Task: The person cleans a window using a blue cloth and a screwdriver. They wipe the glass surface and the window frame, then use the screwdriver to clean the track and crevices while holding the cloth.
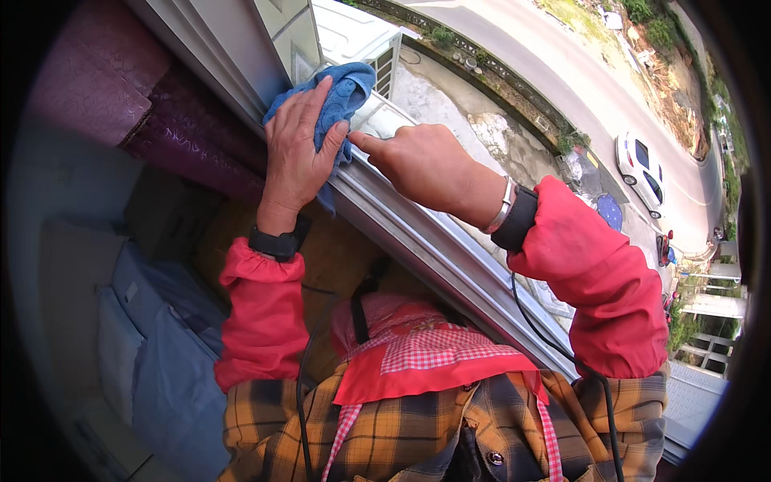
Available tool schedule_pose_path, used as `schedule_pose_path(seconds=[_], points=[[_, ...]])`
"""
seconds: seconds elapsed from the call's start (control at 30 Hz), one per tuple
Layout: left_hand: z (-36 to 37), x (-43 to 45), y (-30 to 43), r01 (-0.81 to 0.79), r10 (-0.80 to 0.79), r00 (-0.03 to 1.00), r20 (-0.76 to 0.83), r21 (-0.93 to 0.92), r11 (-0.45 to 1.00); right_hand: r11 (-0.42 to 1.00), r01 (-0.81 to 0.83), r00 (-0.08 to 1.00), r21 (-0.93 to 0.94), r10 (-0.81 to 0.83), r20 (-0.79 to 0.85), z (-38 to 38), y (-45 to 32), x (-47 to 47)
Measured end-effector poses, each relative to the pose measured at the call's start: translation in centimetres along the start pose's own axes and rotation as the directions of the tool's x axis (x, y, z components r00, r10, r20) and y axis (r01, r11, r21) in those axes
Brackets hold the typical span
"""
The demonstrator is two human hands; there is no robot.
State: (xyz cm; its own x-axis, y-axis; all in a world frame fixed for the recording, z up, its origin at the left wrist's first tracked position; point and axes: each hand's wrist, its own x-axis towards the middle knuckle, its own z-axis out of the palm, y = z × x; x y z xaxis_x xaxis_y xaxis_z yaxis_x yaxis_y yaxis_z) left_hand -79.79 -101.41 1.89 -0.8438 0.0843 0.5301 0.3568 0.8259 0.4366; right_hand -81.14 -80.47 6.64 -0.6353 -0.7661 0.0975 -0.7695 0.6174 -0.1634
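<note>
A crumpled blue cloth (346, 90) lies bunched over the metal window frame (385, 208), against the upright jamb. My left hand (298, 141) lies over it, fingers stretched along the cloth and the thumb pressing its near side. One corner of the cloth hangs down on the room side. My right hand (433, 162) is above the outer side of the sill, its index finger pointing at the cloth's edge close to my left thumb. The other fingers are curled under, and whether they pinch anything is hidden.
Outside the opening stands a white air-conditioner unit (361, 39). Beyond lie a yard, a road and a white car (639, 172). Purple curtains (199, 144) hang at the left, with a bed's blue bedding (174, 373) below. Black cables (542, 334) run beside my arms.
</note>
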Motion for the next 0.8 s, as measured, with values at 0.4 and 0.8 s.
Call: schedule_pose_path(seconds=[0.4, 0.8], points=[[4.6, -13.6, 23.7, -0.144, 0.466, 0.804, 0.371, -0.638, 0.756, 0.958, -0.286, 0.872, 0.021, 0.251, 0.421, -12.4, -2.7, -33.4], [5.8, -13.3, 22.4, -0.309, 0.606, 0.735, 0.304, -0.645, 0.699, 0.865, -0.469, 0.837, 0.178, 0.371, 0.403, -11.6, -3.5, -36.2]])
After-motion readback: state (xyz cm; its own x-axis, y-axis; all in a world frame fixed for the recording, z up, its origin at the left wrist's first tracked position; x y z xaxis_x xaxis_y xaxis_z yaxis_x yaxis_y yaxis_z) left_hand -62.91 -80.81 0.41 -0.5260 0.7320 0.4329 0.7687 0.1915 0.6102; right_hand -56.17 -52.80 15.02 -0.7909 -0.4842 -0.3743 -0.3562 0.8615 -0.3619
